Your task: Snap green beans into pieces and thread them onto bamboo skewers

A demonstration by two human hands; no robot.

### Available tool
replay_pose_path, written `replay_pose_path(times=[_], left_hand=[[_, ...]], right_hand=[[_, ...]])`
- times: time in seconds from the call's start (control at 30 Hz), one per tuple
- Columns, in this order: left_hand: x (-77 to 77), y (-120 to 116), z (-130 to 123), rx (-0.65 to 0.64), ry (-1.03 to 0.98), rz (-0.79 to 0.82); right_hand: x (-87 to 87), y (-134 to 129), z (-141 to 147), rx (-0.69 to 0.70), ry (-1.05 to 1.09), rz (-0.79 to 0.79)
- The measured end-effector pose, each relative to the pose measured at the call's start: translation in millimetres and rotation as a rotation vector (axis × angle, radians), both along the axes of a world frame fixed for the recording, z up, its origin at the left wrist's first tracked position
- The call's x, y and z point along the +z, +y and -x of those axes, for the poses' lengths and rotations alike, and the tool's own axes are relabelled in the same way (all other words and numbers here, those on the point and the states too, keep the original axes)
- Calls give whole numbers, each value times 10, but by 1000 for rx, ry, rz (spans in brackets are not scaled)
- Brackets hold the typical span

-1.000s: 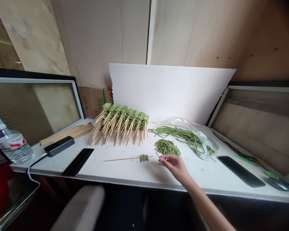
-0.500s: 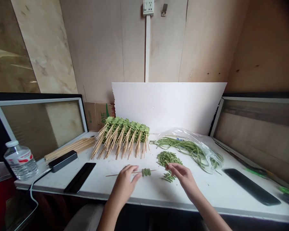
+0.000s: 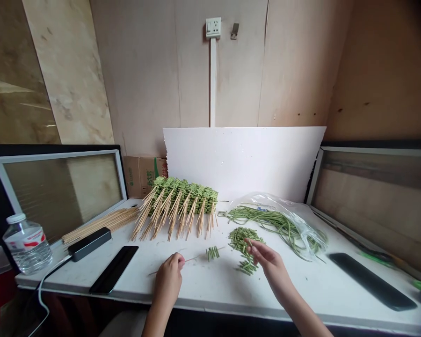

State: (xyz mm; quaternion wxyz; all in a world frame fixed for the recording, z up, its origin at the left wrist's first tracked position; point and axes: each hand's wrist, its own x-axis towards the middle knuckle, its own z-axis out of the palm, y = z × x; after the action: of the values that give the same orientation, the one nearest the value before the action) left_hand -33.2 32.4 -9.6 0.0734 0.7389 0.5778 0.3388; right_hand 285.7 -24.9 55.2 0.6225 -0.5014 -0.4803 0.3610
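Observation:
My left hand (image 3: 170,274) is closed round a thin wooden skewer (image 3: 191,259), which points to the right and carries several short green bean pieces (image 3: 212,253) near its far end. Over the right edge of a pile of cut bean pieces (image 3: 240,238), my right hand (image 3: 264,254) pinches a small green piece between thumb and fingers. A smaller group of cut pieces (image 3: 248,266) lies just left of that hand. Behind, filled skewers (image 3: 182,199) are stacked with their bare sticks toward me.
Long beans (image 3: 277,219) lie partly in a clear plastic bag on the right. Bare skewers (image 3: 115,223), a black box (image 3: 90,243), a phone (image 3: 115,269) and a water bottle (image 3: 27,243) stand or lie left. A dark slab (image 3: 372,281) lies right.
My left hand has moved left along the skewer and its fingers have closed round it. My right hand stays by the pile, still pinching. The view has tilted up slightly.

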Motion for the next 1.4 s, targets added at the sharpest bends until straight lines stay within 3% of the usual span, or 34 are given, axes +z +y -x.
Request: replay_pose_path(times=[0.27, 0.5, 0.97, 1.4], left_hand=[[-69, -353, -113, 41, -275, -120], [-21, -484, -247, -70, -373, -142], [-44, -539, -384, -106, -462, -120], [-45, -573, -394, -74, -410, -167]], right_hand=[[-93, 18, 56, -60, 237, 171], [-38, -6, 128, 32, 498, 125], [71, -74, 214, 83, 585, 119], [-1, -75, 183, 31, 417, 71]])
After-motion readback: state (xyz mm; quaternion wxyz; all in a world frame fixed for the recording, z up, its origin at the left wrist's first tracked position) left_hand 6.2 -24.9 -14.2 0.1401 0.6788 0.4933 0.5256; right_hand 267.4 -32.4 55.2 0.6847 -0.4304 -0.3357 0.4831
